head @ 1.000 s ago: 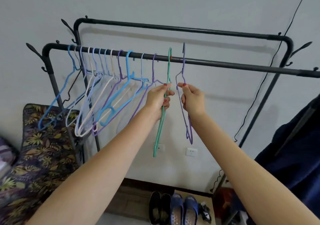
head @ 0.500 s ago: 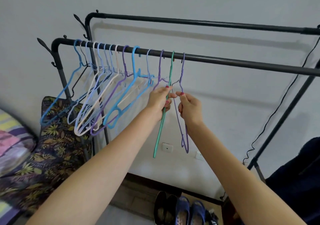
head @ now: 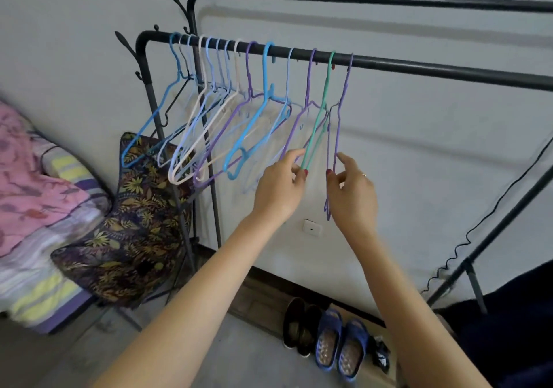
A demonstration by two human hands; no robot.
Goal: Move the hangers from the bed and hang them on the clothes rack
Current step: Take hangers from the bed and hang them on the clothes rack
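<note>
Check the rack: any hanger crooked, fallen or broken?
Nothing stands out. All hangers hook over the front rail; the green hanger and the rightmost purple hanger hang there, with the left hand and right hand at their lower ends.

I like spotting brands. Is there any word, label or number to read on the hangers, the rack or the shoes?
None can be read. The hangers, the clothes rack, the blue slippers and the wall socket show no legible text; any marking is too small or blurred to tell.

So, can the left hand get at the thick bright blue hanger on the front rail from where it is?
Probably yes. The left hand is just right of and below the bright blue hanger; only thin purple hangers hang between them, nothing solid.
</note>
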